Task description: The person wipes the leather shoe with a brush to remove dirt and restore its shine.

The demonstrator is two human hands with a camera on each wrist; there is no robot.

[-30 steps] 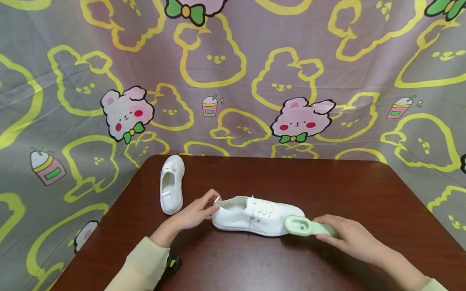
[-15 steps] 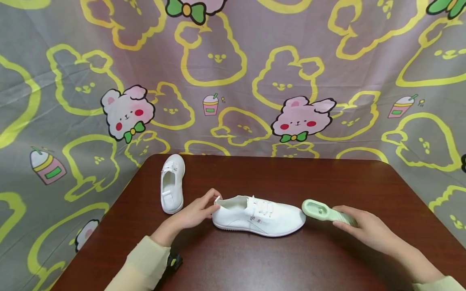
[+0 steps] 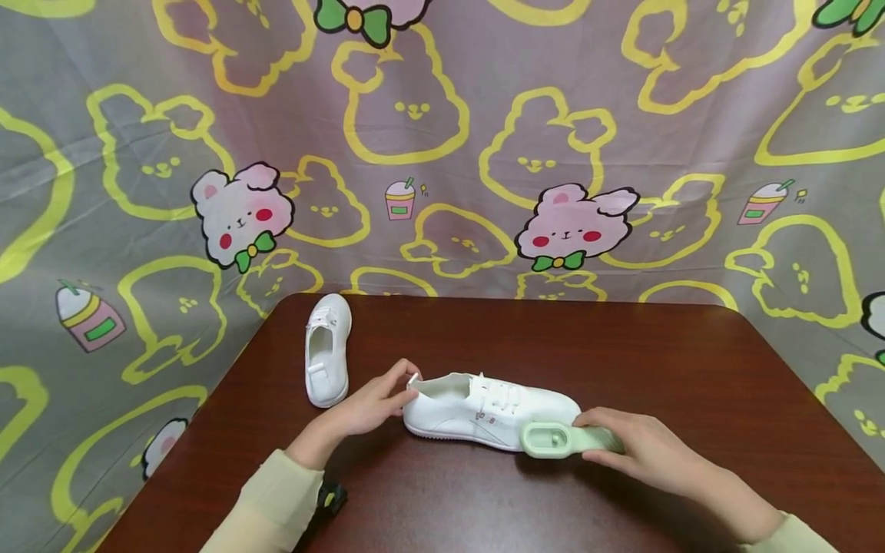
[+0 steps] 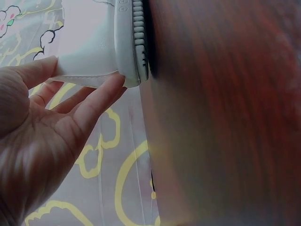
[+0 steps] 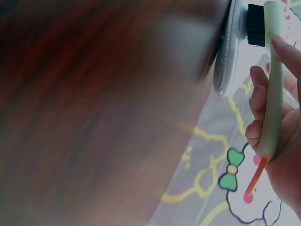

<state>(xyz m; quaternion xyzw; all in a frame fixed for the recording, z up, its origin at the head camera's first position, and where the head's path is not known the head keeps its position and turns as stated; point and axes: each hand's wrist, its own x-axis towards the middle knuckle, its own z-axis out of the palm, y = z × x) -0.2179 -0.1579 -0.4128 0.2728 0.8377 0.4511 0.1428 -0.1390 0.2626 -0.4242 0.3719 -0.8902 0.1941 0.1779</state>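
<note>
A white lace-up shoe (image 3: 442, 418) rests on its sole near the table's middle, toe to the right. At its heel, my left hand (image 3: 366, 405) pinches the back collar; in the left wrist view, other fingers (image 4: 96, 101) touch the heel's back. My right hand (image 3: 657, 453) grips the handle of a pale green brush (image 3: 549, 440). The brush head lies against the shoe's near side, by the toe. Dark bristles (image 5: 256, 26) meet the shoe in the right wrist view, and an orange loop (image 5: 256, 176) hangs from the handle's end.
A second white shoe (image 3: 327, 349) stands at the table's back left, toe away from me. The dark red-brown table (image 3: 622, 338) ends at a patterned curtain (image 3: 470, 153) behind. A small black object (image 3: 332, 498) shows beside my left sleeve.
The brush moved from the shoe's near front side up and right to the toe tip, then back down and left along the near side. My left hand and the shoe stayed put.
</note>
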